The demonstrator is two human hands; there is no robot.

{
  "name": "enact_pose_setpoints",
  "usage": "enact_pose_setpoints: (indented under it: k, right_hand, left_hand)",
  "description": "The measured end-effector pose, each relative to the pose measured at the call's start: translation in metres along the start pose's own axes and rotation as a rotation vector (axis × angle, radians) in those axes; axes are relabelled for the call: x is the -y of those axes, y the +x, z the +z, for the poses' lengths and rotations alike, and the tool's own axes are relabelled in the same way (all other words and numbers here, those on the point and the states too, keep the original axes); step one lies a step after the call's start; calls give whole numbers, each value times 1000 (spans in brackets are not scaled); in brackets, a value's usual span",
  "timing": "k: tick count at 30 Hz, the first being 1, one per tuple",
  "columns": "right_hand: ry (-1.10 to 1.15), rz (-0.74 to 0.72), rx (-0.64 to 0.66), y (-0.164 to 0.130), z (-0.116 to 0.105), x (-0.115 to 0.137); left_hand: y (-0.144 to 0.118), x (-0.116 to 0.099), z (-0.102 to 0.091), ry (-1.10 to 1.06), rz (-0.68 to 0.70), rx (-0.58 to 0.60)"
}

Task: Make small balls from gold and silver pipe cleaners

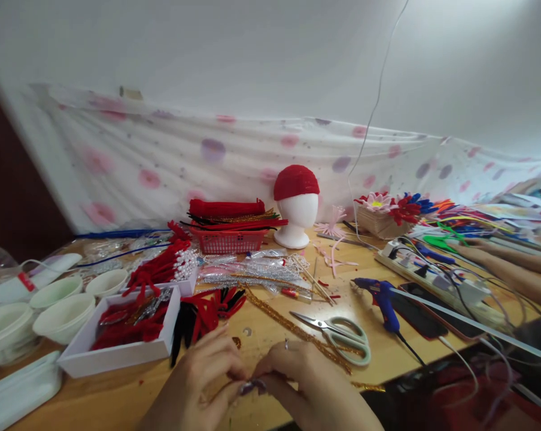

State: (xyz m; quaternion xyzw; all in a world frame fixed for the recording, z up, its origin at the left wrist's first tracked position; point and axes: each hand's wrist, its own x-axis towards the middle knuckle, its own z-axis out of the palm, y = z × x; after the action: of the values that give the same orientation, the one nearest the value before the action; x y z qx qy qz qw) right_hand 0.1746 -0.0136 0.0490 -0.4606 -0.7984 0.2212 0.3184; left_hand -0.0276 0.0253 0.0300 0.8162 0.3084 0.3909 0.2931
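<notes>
Your left hand (210,371) and right hand (300,371) meet at the fingertips, left of the scissors (326,326) (whether they grip anything, you cannot tell). Apply light, even pressure; the gold loop (237,343) shows beside your left fingers, left of the scissors.

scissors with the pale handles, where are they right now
In the head view, the pale-handled metal scissors lie on the wooden table just beyond the right hand, left of the blue glue gun.
</notes>
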Motion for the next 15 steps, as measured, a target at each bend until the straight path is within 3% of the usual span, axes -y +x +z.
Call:
enact_pose_setpoints:
  k: [5,9,12,15]
  right_hand:
    - [228,23,-253,4,22,-7]
    - [490,140,-372,3,52,-9]
    - [570,172,-403,-1,63,-10]
    - [472,115,-413,-5,56,-9]
  left_hand:
    - [-5,-3,21,-308,-218,-416]
    - [-8,-6,46,-516,-281,-696]
    - [-11,-10,58,-594,-311,-814]
    - [-14,-16,59,-547,-334,-827]
